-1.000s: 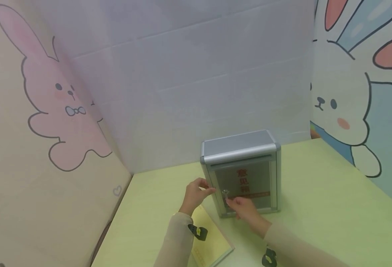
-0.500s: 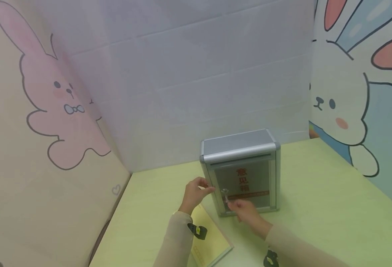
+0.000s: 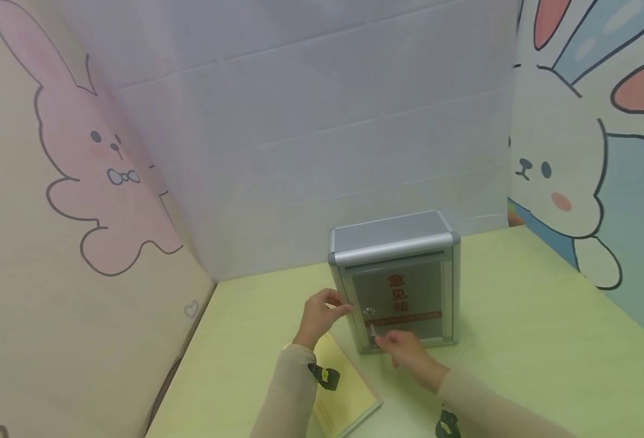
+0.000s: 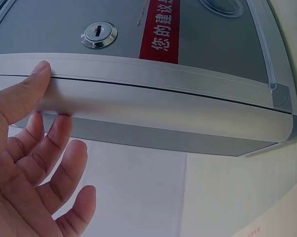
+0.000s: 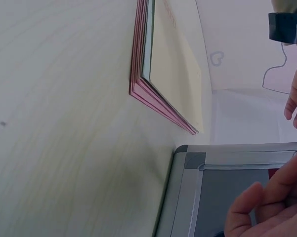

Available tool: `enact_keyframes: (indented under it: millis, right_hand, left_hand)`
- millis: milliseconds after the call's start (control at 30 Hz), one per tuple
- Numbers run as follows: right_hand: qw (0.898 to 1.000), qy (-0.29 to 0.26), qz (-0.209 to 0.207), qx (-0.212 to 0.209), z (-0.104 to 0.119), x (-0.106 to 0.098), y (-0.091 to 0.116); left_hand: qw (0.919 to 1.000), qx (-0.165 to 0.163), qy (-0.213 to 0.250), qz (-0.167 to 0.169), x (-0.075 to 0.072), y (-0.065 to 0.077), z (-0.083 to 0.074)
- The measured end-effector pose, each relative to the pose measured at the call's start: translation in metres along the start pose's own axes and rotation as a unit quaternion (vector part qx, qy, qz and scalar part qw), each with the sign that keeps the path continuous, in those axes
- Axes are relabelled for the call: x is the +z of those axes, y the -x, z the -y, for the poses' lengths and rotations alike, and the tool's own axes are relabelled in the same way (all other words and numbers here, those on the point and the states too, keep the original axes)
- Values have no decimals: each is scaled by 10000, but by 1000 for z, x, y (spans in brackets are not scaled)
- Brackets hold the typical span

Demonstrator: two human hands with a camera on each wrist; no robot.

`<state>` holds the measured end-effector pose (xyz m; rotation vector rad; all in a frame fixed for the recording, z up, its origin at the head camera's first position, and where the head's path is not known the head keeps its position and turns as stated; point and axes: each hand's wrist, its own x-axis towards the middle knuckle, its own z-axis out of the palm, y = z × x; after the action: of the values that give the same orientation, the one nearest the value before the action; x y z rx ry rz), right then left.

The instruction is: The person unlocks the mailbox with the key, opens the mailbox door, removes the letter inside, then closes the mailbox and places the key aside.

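A grey metal suggestion box (image 3: 399,304) with silver edges and red lettering stands on the table. My left hand (image 3: 318,316) grips its left front edge. In the left wrist view, the thumb (image 4: 39,79) lies on the front frame and bent fingers (image 4: 57,138) meet the side. The round lock (image 4: 99,33) on the front panel shows a bare keyhole. Just below that lock, my right hand (image 3: 408,354) pinches a small key (image 3: 373,331) between thumb and fingertip. In the right wrist view, the key is mostly hidden by the fingers (image 5: 274,197).
A stack of envelopes (image 3: 349,389), yellow on top with pink ones beneath, lies on the pale green table (image 3: 546,340) under the left forearm. The wall (image 3: 300,152) is close behind the box. Rabbit-printed side panels (image 3: 114,255) bound the table.
My right hand has drawn the key down and away from the lock, slightly to the right. The left hand has stayed on the box edge.
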<state>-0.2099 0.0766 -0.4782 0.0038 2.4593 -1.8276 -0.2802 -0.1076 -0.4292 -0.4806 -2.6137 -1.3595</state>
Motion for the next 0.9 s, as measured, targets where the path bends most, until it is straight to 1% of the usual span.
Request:
enact_keyframes:
  millis: [300,533,700,800,900]
  right_hand:
    - [9998,-15,22,219,-6,-1,0]
    - [9989,244,61,403,-7,-4,1]
    - [9973,407,184,577,-12,-2,1]
    - [9968,467,247,606,-15,-1,1]
    - [9971,495,249,516,-17,-2,2]
  left_hand:
    - [9999,-45,19,-95,1,0,2]
    - [9999,-133,10,-30,1,-2,1]
    - [9998,-191,-4,43,1,-2,2]
    - [9998,-176,-11,61,1,-2,2]
    - [9998,-181,-32,82,0,-2,2]
